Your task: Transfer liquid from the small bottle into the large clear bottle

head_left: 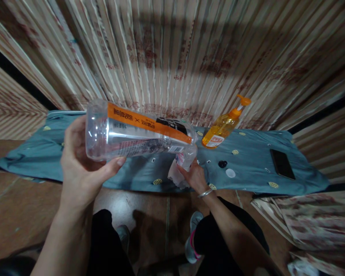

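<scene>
A large clear plastic bottle (132,134) with an orange label lies sideways in the air, its base at the left. My left hand (83,165) is wrapped round the base end, thumb below. At the bottle's right end, its mouth meets a small clear container (187,156) with a white and pink label. My right hand (194,175), with a silver bracelet at the wrist, is closed round this small container. A pale, frilly-edged cloth or tissue (177,175) hangs beside my right fingers. Whether liquid passes between the two containers cannot be made out.
A pump bottle (220,128) of orange liquid stands on the blue-green cloth (138,174). Right of my right hand lie a black cap (222,164), a white disc (230,173) and a dark phone (282,164). A striped curtain (172,50) hangs behind.
</scene>
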